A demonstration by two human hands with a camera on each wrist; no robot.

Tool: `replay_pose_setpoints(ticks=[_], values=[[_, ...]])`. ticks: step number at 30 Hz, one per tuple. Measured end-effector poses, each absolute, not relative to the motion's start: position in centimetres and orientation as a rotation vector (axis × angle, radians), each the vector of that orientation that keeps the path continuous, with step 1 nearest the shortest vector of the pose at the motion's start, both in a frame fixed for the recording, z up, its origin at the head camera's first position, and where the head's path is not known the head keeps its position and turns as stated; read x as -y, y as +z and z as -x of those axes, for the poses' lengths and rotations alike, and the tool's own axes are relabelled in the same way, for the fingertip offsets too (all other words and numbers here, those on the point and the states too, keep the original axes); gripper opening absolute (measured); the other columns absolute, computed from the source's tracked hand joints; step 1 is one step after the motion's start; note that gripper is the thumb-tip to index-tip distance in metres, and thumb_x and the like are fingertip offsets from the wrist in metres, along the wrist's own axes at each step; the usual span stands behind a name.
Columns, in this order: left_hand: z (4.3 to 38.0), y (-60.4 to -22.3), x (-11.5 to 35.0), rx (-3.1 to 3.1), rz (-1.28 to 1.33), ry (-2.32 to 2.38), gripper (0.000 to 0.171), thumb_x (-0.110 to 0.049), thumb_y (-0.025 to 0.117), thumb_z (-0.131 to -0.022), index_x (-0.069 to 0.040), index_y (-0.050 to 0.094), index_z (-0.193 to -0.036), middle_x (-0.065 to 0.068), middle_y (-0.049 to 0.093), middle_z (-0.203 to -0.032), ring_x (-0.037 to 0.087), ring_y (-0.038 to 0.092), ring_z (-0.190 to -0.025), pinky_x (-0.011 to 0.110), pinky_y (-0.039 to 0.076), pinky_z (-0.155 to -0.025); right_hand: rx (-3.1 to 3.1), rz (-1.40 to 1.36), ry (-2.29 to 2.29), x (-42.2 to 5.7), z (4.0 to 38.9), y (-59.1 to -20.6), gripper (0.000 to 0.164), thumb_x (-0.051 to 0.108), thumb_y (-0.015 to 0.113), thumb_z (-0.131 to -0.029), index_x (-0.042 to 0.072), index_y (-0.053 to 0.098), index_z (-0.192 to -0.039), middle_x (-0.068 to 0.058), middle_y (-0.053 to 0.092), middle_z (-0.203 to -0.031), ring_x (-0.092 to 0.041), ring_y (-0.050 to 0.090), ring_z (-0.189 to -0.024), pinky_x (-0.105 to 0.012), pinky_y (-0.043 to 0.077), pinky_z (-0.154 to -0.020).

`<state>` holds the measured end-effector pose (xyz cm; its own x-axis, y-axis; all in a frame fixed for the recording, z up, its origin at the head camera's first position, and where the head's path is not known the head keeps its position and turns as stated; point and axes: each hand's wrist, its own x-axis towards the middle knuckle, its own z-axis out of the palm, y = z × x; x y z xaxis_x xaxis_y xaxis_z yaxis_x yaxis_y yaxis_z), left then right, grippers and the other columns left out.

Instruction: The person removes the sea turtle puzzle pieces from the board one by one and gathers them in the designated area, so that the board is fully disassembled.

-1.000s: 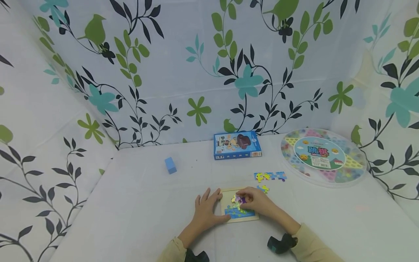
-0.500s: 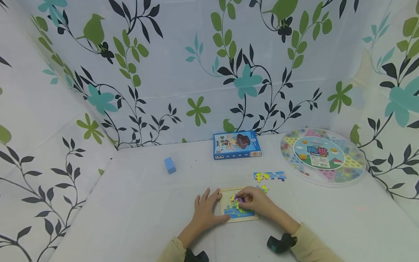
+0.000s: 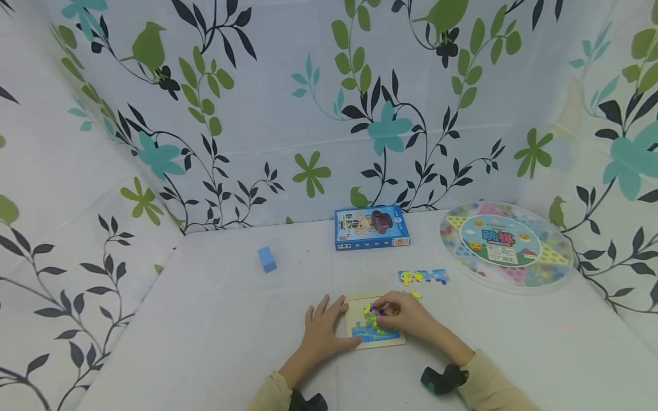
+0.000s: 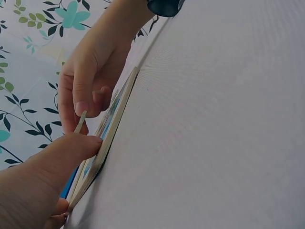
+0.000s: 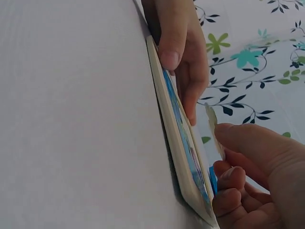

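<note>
A wooden puzzle tray (image 3: 357, 299) lies on the white table, with blue and green pieces (image 3: 374, 334) filling its near part. My left hand (image 3: 321, 331) holds the tray by its left side, thumb over the near rim and fingers at the far left edge. Between thumb and fingertips, my right hand (image 3: 409, 315) pinches a puzzle piece (image 5: 212, 119) above the tray. In the left wrist view this thin piece (image 4: 81, 122) is tilted and apart from the tray. The right fingers hide part of its picture side.
Loose puzzle pieces (image 3: 424, 277) lie beyond the tray, with a yellow piece (image 3: 415, 294) partly behind the right hand. Farther back are a blue box (image 3: 372, 228), a round board game (image 3: 506, 245) and a small blue block (image 3: 267, 260). Patterned cloth surrounds the table.
The right hand shifts very slightly over the tray and turns the pinched piece a little. The left hand and the tray stay in place.
</note>
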<state>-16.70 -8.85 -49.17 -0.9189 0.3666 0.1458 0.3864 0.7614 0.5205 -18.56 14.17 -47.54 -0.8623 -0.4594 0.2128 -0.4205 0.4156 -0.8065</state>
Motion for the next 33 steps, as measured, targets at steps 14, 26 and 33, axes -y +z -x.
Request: replay_pose_setpoints(ticks=[14, 26, 33], values=[[16.7, -49.3, 9.0, 2.902, 0.623, -0.887, 0.076, -0.058, 0.067, -0.066, -0.011, 0.051, -0.124, 0.004, 0.038, -0.138, 0.033, 0.019, -0.129, 0.059, 0.004, -0.097, -2.777, 0.93, -1.445, -18.0, 19.4, -47.1, 0.024, 0.014, 0.071, -0.077, 0.007, 0.066, -0.099, 0.005, 0.054, -0.072, -0.006, 0.043, -0.056, -0.021, 0.038, -0.048], [16.6, -49.2, 8.8, 2.893, 0.638, -0.891, 0.075, -0.057, 0.068, -0.066, -0.01, 0.051, -0.123, 0.004, 0.039, -0.137, 0.033, 0.02, -0.129, 0.059, 0.005, -0.097, -2.815, 0.85, -1.337, -22.2, 19.6, -45.7, 0.024, 0.017, 0.073, -0.075, 0.008, 0.065, -0.096, 0.006, 0.049, -0.064, -0.006, 0.041, -0.054, -0.021, 0.036, -0.046], [16.7, -49.3, 8.9, 2.893, 0.621, -0.891, 0.075, -0.057, 0.068, -0.066, -0.011, 0.052, -0.123, 0.004, 0.039, -0.137, 0.032, 0.019, -0.129, 0.058, 0.004, -0.097, -2.845, 0.806, -1.304, -23.7, 19.9, -45.3, 0.025, 0.015, 0.073, -0.074, 0.006, 0.065, -0.095, 0.004, 0.055, -0.074, -0.007, 0.041, -0.055, -0.021, 0.036, -0.047]])
